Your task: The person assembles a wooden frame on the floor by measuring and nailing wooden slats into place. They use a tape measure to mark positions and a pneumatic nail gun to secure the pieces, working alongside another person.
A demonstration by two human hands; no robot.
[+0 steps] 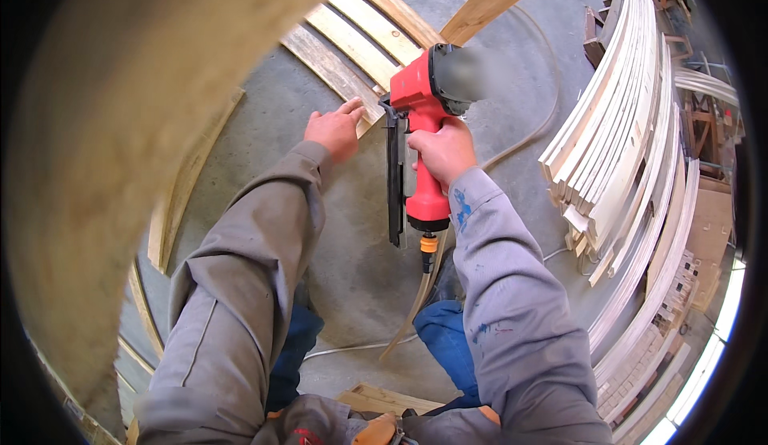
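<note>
A red and black air nail gun [414, 85] sits upright in my right hand [450, 150], whose fingers wrap round its handle. The gun's nose points left, close to the near end of a row of spaced wooden slats [332, 62]. An air hose [414, 309] joins the base of the handle at an orange fitting. My left hand [334, 131] lies just left of the nose, fingers stretched toward the end of the nearest slat. Whether the fingertips press on the wood is hard to make out. Nothing shows in that hand.
A large blurred wooden board [88, 165] fills the left side, very near. Tall stacks of pale slats [612, 125] stand on the right. Another plank [500, 1] rises at the top. Loose boards [188, 177] lie at left on the grey concrete floor [352, 229], and hose curves across it.
</note>
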